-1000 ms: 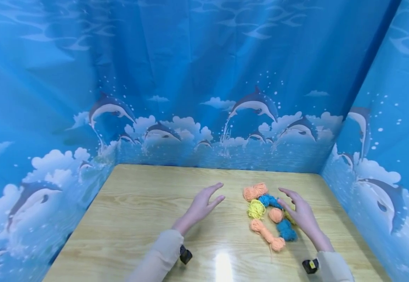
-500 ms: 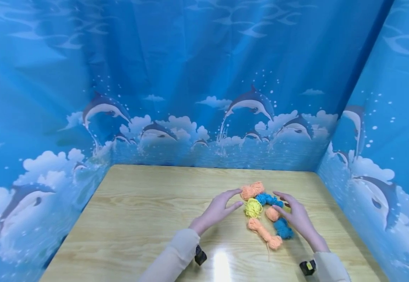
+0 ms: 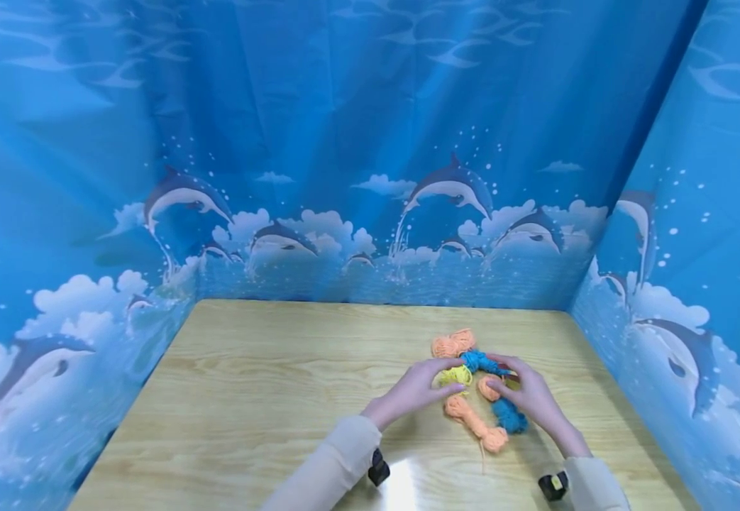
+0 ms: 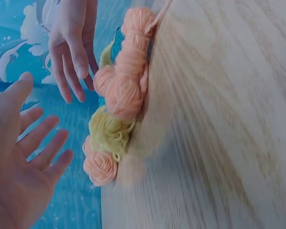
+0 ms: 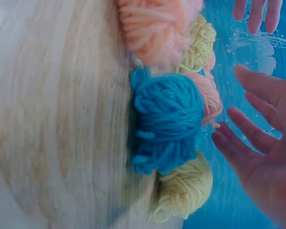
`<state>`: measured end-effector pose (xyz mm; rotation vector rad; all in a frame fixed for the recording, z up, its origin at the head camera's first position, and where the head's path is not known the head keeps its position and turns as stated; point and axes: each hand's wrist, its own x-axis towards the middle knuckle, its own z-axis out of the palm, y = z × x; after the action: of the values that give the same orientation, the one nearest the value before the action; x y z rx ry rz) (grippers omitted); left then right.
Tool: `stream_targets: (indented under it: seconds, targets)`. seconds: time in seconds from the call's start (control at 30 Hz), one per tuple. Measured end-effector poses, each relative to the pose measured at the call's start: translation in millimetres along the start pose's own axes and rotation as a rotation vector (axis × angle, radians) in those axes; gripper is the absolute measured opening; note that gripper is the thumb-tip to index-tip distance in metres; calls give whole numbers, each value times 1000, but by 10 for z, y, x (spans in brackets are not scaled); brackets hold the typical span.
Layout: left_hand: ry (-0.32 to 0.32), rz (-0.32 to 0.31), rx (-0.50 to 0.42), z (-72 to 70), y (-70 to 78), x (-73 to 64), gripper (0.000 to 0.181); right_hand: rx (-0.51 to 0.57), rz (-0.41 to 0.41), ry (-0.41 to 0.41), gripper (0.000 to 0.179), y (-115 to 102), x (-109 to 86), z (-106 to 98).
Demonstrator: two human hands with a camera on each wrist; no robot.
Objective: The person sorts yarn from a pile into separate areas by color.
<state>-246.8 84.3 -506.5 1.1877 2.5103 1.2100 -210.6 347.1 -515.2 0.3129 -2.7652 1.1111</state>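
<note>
Our left hand [image 3: 413, 389] and right hand [image 3: 529, 396] flank a cluster of yarn [image 3: 488, 388] on the right part of the wooden table [image 3: 280, 397]. Both have fingers extended and thumbs held apart, with nothing in their grasp. The left wrist view shows a gap between our left fingers and the yarn; on the right, our fingertips come so near that we cannot tell whether they touch.

To handle this well, we should probably keep both hands low, palms inward, and use light, even pressure, since soft windings likely squash or unravel under a hard pinch. The loose strand [image 3: 482, 461] seems the likeliest snag, so we do best to avoid it.

The long peach bundle [image 3: 475, 424] lies nearest us, narrow in the middle and knobbed at each end. Behind it, the yellow bundle [image 3: 455, 376] is a mass of slack loops by our left hand. The near blue bundle [image 3: 509, 416] is thick and wound compactly, with a pale yellow bundle [image 5: 187, 188] beside it. Farthest back lies a two-lobed peach bundle [image 3: 453, 345].
</note>
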Motion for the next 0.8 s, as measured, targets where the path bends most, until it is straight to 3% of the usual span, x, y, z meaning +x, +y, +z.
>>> stream_targets:
  seconds: [0.27,0.8]
  targets:
    - [-76,97,53,115,65,81,48,10,-6,-25,48,37,22,-22]
    - [-221,140,156,287,98,175,39,-44,15,-62,37,41,30,-17]
